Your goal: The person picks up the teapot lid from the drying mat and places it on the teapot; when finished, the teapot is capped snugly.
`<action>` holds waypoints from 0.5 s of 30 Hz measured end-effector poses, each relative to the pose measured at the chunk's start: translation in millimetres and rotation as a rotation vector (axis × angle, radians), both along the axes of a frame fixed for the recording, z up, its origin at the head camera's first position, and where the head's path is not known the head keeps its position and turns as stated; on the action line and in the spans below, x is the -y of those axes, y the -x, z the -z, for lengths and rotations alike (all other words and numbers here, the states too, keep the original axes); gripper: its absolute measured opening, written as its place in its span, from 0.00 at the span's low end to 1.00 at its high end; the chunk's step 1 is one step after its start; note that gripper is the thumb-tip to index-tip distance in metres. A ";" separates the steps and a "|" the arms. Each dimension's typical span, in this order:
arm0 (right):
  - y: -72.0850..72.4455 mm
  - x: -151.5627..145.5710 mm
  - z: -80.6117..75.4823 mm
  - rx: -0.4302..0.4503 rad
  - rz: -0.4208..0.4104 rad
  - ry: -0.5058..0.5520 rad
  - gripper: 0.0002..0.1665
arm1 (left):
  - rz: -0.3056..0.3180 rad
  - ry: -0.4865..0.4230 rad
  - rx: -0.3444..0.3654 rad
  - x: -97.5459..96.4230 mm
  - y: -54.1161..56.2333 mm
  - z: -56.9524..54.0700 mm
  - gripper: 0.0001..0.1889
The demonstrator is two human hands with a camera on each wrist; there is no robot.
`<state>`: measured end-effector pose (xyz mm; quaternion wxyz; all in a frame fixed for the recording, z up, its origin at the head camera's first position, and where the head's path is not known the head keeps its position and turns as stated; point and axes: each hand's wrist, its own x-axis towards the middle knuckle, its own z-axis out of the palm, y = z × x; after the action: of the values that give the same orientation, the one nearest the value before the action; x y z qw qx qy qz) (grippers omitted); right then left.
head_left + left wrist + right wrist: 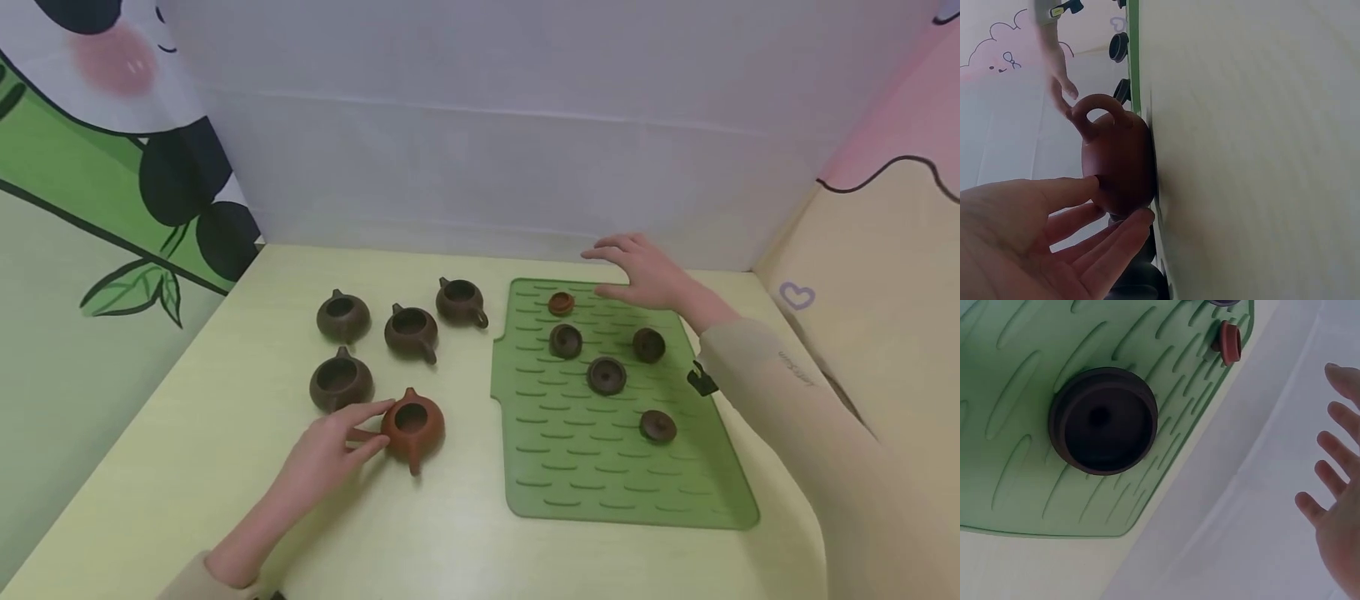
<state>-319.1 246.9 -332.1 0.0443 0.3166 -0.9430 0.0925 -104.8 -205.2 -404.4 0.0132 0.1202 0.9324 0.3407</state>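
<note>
Right grip aloft, fingers apart

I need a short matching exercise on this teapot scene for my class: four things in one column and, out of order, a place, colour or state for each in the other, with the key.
Things
1. Reddish teapot
2. Mat
3. Right hand
4. Reddish lid

Descriptions
A. raised in the air, touching nothing
B. flat and green
C. set on the mat, near its far edge
D. touched by the left hand

Right pairs: 1-D, 2-B, 3-A, 4-C
</note>
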 end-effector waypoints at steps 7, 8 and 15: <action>16.7 7.3 14.0 0.043 -0.029 -0.001 0.32 | 0.099 -0.061 -0.016 1.1 6.1 6.6 0.27; 19.1 8.8 16.0 0.049 -0.038 0.004 0.31 | 0.109 -0.065 -0.023 1.2 6.7 7.5 0.27; 35.1 15.8 30.2 0.167 -0.046 0.028 0.30 | 0.119 -0.109 0.020 2.2 9.4 11.8 0.29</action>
<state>-354.3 231.1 -362.3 -0.0321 0.3289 -0.9344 0.1326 -114.1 -207.4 -416.2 0.0363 0.1725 0.9034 0.3908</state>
